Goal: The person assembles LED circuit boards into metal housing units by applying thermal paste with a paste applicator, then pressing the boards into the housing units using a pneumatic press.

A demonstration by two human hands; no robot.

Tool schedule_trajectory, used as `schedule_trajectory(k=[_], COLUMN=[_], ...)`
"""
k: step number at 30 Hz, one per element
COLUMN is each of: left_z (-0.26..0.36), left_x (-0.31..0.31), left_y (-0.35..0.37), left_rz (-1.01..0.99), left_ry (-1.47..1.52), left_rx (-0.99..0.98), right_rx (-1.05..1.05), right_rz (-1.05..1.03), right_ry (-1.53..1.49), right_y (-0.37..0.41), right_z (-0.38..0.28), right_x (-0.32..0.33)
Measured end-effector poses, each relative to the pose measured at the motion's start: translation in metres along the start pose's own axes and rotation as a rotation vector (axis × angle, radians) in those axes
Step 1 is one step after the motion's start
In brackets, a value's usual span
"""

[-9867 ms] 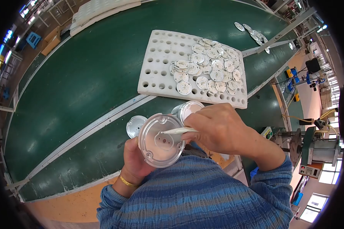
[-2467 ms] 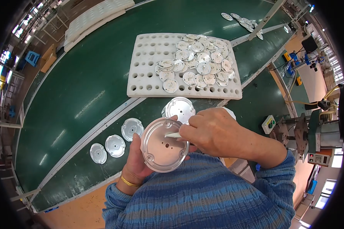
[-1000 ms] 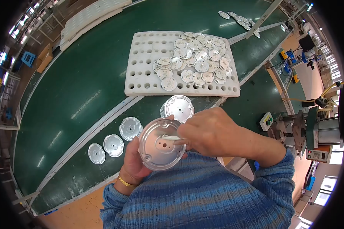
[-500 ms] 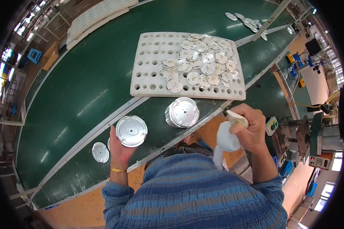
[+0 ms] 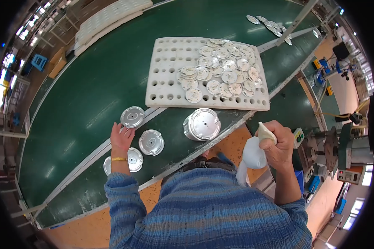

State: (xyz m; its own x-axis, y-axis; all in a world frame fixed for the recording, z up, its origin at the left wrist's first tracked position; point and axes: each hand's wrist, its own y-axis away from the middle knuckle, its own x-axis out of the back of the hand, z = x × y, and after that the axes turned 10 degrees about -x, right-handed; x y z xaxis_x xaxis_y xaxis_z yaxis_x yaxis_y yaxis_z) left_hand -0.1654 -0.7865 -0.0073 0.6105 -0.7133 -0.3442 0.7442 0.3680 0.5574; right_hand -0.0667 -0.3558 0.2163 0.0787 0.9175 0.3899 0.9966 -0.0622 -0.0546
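My left hand has its fingers spread just below a silver disc lying by the metal rail; whether the fingertips touch its rim is unclear. Nearby on the green surface lie another silver disc, a third, and one partly hidden behind my wrist. A stack of silver discs stands to the right, in front of the white foam tray. My right hand is closed around a white object with a pale pointed tip and a rounded white body.
The foam tray has rows of holes and a heap of thin silvery plates. More plates lie at the far right. Further foam trays rest at the far left edge. A machine stands at the right.
My left hand has moved up and left. The large disc beside it now appears farther away, by the rail, and the discs beneath show. My right hand has shifted slightly right with the white object.
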Motion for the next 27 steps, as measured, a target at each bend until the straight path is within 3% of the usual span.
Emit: schedule_trajectory(k=[2,3,5,7,9,11,14,17,21,24,25,27], left_z=[-0.002,-0.009,-0.028,-0.032,-0.052,-0.058,-0.081,-0.091,-0.079,-0.049,-0.029,-0.016], left_x=[-0.012,-0.015,-0.028,-0.09,-0.128,-0.166,-0.185,-0.188,-0.189,-0.189,-0.186,-0.174], left_y=[0.013,0.016,0.027,0.083,0.113,0.144,0.153,0.148,0.151,0.161,0.172,0.175], left_rz=[0.28,0.217,0.077,-0.315,-0.748,-1.022,-1.15,-1.129,-1.118,-1.112,-1.117,-1.127], left_ry=[-0.306,-0.489,-0.843,-0.882,-1.139,-1.425,-1.621,-1.659,-1.506,-1.108,-0.876,-0.266], left_rx=[-0.165,-0.353,-0.738,-0.73,-1.015,-1.083,-1.154,-1.223,-1.163,-0.875,-0.367,0.103], right_rx=[0.006,0.001,0.027,0.03,0.033,0.036,0.04,0.044,0.111,0.187,0.235,0.319], right_rz=[-0.002,-0.003,0.009,-0.002,-0.019,-0.039,-0.044,-0.063,-0.087,-0.1,-0.087,-0.105], right_ry=[0.015,0.017,0.037,0.032,0.033,0.041,-0.003,-0.028,0.029,0.118,0.143,0.254], right_y=[0.002,0.003,0.002,0.0,-0.001,-0.002,-0.002,-0.001,-0.003,-0.009,-0.011,-0.018], right_z=[0.0,0.0,0.001,0.002,0.002,0.0,-0.004,-0.007,-0.002,0.004,0.006,0.003], right_x=[0.003,0.004,0.003,0.003,0.003,0.004,0.007,0.012,0.016,0.013,0.008,0.0])
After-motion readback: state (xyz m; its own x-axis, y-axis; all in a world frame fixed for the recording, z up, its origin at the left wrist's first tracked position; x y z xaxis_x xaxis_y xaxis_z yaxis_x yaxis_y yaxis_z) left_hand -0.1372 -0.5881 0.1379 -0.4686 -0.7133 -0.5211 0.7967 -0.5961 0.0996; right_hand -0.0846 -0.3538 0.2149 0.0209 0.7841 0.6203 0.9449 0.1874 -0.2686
